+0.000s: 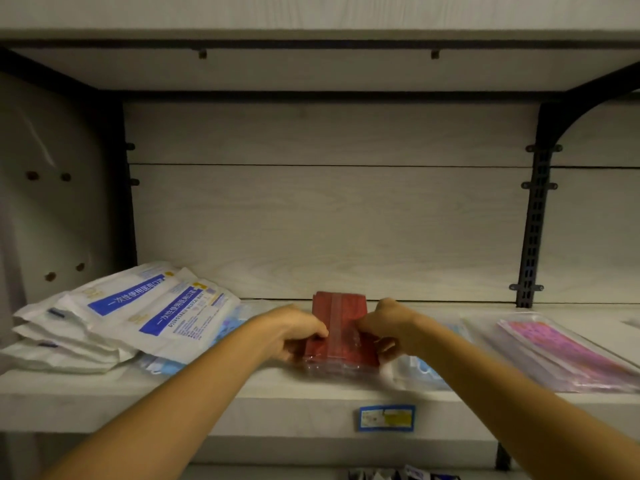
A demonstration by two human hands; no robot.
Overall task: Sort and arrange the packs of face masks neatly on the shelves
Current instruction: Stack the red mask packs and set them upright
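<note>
Red masks in a clear, crinkly wrapper sit at the middle of the head view, the only view I have. This red pack (341, 329) lies on the pale shelf (104, 403), its long side running away from me toward the back panel. My left hand (299, 332) grips its left edge with curled fingers, and my right hand (384, 329) grips its right edge the same way. I judge that holding both sides lets me square the pack to the shelf and keep the slippery wrapper from twisting.

To the left, white packs (145, 313) with blue labels lie in a loose, fanned heap, overlapping one another. Blue packs (424, 370) show beneath them and also just right of my right hand, partly hidden by my arms. Further right, a pink pack (561, 351) lies flat and slightly angled, apart from the red one. The colours seem to be grouped in separate patches, which suits sorting by kind.

A small blue and yellow tag (386, 418) is stuck on the shelf's front lip, below the red pack.
</note>
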